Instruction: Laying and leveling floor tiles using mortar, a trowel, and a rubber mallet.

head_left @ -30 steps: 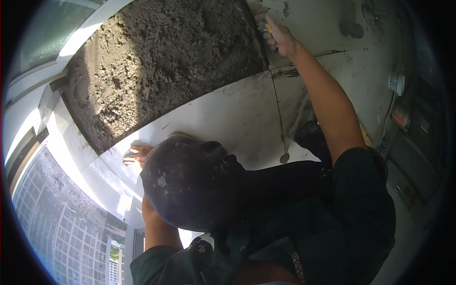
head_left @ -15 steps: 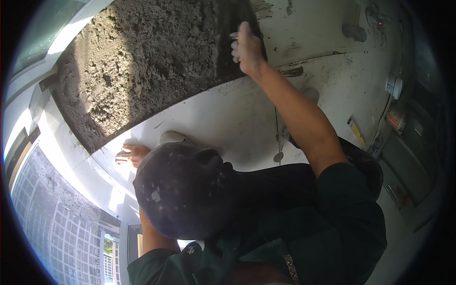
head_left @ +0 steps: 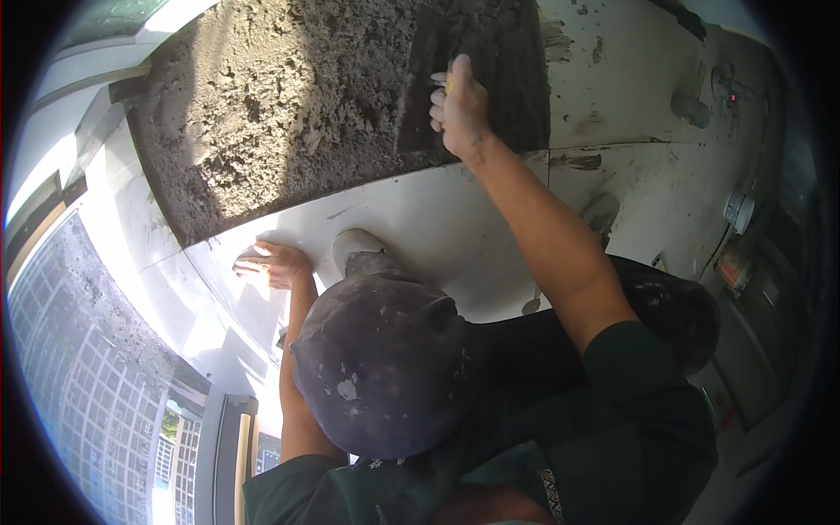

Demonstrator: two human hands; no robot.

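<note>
My right hand (head_left: 464, 114) is closed around the yellow handle of a trowel (head_left: 450, 85), over a bed of grey mortar (head_left: 350, 96). The trowel's blade is hard to tell from the dark surface below it. Around and right of this hand the mortar is dark and smooth; farther left it stays rough and crumbly, with a sunlit band. My left hand (head_left: 276, 265) lies flat on a white floor tile (head_left: 437, 201), fingers stretched out, just below the mortar's near edge. It holds nothing.
My bent knee (head_left: 385, 367) and shoe (head_left: 357, 248) take up the near middle. Stained tiles (head_left: 630, 122) lie right of the mortar. Beyond are a grey tool (head_left: 691, 109), a device with a red light (head_left: 731, 96), a white round container (head_left: 739, 210) and an orange item (head_left: 733, 271).
The view has shifted, so the mortar sits farther right in it. My right hand has moved left across the mortar, and the smooth dark strip is wider. My left hand remains on the tile.
</note>
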